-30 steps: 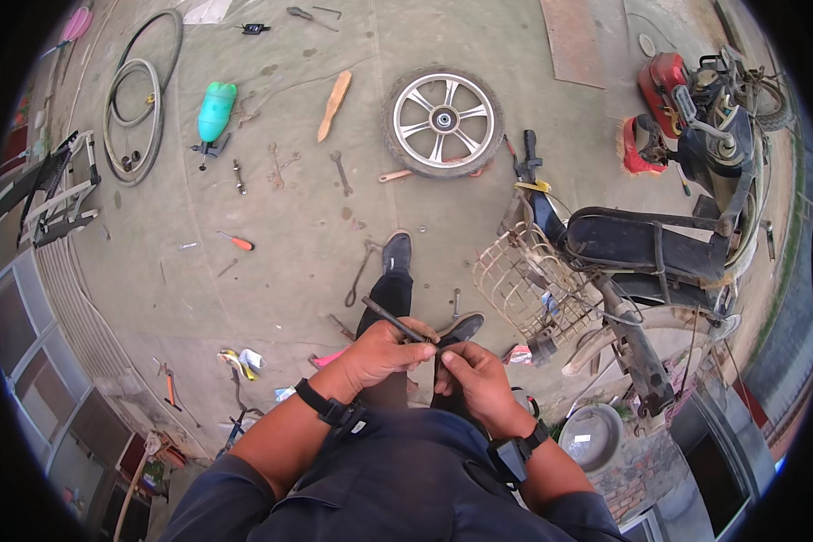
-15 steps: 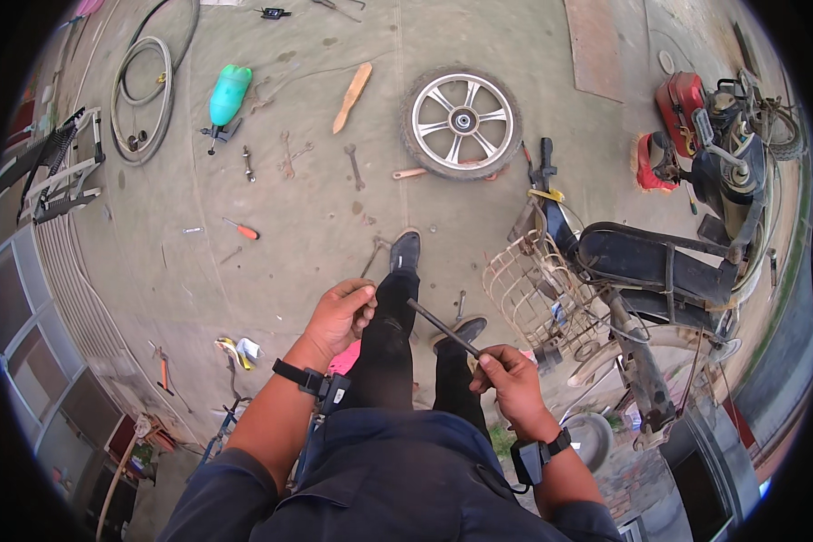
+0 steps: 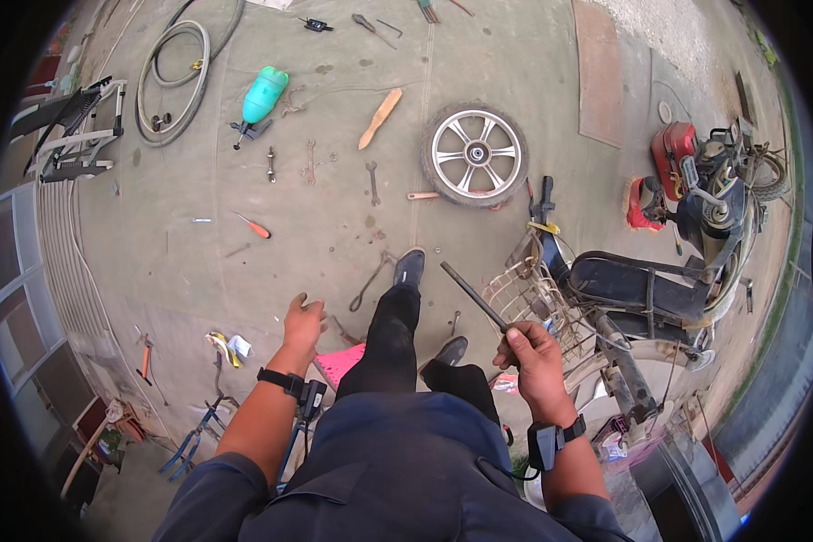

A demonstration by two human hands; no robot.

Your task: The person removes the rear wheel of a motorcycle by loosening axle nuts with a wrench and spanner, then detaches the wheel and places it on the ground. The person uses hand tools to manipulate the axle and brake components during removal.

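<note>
My right hand [image 3: 536,354] is closed round the near end of a dark metal rod [image 3: 472,294], which slants forward and left above the ground. My left hand [image 3: 303,327] is raised on the other side of my legs with its fingers apart, and nothing shows in it. Beyond it, a metal tool with a looped end [image 3: 368,282] lies beside my shoe. A small wrench [image 3: 455,322] rests near my other shoe. Part of a pink seat or stool [image 3: 341,364] shows by my leg, mostly hidden by it.
Ahead lie a spoked wheel with tyre [image 3: 430,152], a wooden brush [image 3: 380,119], a wrench [image 3: 373,183], an orange-handled screwdriver [image 3: 254,226] and a green bottle [image 3: 265,94]. A bicycle with a wire basket [image 3: 515,289] and black seat [image 3: 637,280] blocks the right side.
My left hand has moved left and its fingers have spread. My right hand has shifted right and forward with the rod. The whole view has moved a little.
</note>
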